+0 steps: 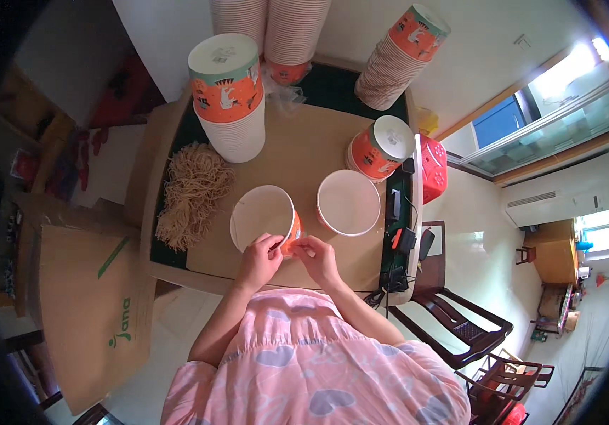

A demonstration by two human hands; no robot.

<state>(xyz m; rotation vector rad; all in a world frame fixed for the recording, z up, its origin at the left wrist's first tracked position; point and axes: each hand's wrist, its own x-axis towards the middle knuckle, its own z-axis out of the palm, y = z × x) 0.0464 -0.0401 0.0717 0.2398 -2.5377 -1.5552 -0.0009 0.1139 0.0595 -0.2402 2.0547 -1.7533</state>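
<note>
A white paper bucket [256,205] with an orange outer side stands on the cardboard sheet, its mouth facing up. My left hand [262,261] is closed in a pinch at its near rim. My right hand [317,261] pinches just beside it, close to the bucket's orange side. What lies between the fingertips is too small to make out. To the right stands a second open bucket [349,203], apart from both hands. A heap of beige strings [195,188] lies left of the first bucket, and a thin line shows inside that bucket.
Upside-down stacks of orange-and-white buckets [228,95] rise at the back left, with another stack [403,53] at the back right and a short one [382,146] nearer. Cables and a black adapter [394,280] line the table's right edge. A cardboard box [92,304] stands left.
</note>
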